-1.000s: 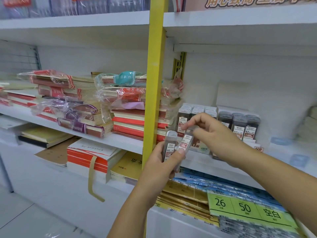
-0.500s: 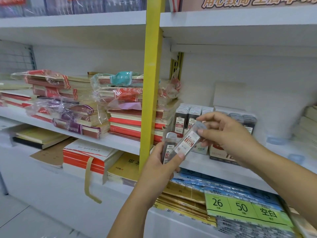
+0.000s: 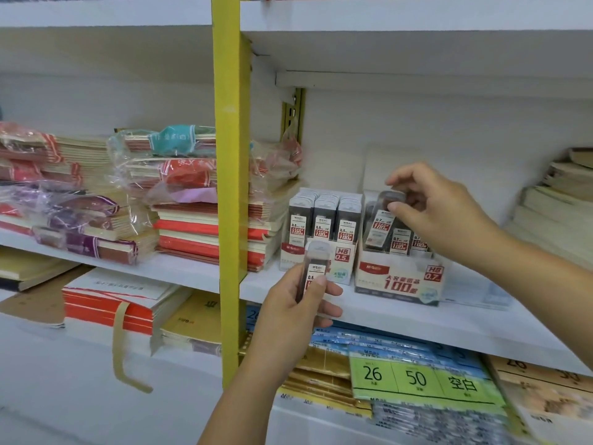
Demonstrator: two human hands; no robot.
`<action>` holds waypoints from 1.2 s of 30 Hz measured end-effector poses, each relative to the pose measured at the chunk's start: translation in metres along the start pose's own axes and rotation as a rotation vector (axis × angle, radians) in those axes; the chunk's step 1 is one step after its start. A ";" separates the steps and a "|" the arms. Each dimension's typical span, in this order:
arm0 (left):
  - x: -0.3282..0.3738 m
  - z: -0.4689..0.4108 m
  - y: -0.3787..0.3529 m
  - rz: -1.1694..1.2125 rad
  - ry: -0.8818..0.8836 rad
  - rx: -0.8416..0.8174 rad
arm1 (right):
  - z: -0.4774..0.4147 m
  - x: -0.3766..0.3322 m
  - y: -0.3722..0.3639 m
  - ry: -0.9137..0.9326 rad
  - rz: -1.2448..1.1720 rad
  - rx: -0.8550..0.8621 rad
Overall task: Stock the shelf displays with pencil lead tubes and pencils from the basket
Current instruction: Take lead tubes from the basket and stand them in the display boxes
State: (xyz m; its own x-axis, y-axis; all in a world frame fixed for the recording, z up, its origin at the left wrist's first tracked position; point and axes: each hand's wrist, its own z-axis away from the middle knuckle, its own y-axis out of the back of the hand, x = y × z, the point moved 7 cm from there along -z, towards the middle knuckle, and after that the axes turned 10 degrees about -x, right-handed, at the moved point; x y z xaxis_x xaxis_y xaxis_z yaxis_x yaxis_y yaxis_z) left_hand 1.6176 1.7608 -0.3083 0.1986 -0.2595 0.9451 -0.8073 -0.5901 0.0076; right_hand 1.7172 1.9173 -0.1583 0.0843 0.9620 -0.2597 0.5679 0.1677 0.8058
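Note:
My left hand [image 3: 298, 303] grips an upright dark pencil lead tube [image 3: 316, 268] labelled 0.5, held in front of the HB 0.5 display box [image 3: 345, 268]. My right hand [image 3: 439, 213] pinches the cap of a second lead tube [image 3: 382, 224] labelled 0.7, tilted, its lower end inside the left slot of the HB 0.7 display box [image 3: 398, 281]. Both boxes stand on the white middle shelf [image 3: 417, 326] and hold rows of similar tubes. The basket and the pencils are out of view.
A yellow upright post [image 3: 229, 187] divides the shelving left of the boxes. Wrapped stacks of notebooks [image 3: 192, 200] fill the shelf to the left. Paper packs with a green 26/50 label [image 3: 420, 379] lie on the shelf below. More stacked books [image 3: 558, 200] sit at far right.
My right hand has carried one tube away from my left hand, up and to the right, into the 0.7 box. My left hand keeps the other tube, barely moved.

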 end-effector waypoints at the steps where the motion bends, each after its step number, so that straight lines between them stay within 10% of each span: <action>1: 0.000 0.000 -0.001 -0.004 0.001 -0.005 | -0.003 0.003 -0.004 -0.019 -0.007 -0.017; 13: 0.004 0.000 -0.002 0.049 -0.016 -0.033 | -0.008 0.013 -0.013 -0.050 0.424 0.099; 21: 0.010 0.004 -0.014 0.094 -0.022 -0.122 | 0.031 -0.038 -0.052 0.013 -0.222 -0.227; 28: 0.007 0.005 -0.017 0.093 -0.038 -0.084 | 0.034 -0.034 -0.052 -0.025 -0.466 -0.171; 36: 0.018 0.008 0.027 -0.695 -0.231 0.332 | -0.008 -0.058 -0.013 0.175 -0.368 0.180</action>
State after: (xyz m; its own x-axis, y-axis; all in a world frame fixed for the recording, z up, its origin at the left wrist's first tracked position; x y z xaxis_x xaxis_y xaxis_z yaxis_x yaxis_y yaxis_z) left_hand 1.6040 1.7341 -0.2937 0.7342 0.1201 0.6682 -0.2570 -0.8618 0.4372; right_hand 1.6988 1.8607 -0.1496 -0.2811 0.8698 -0.4056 0.6690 0.4806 0.5669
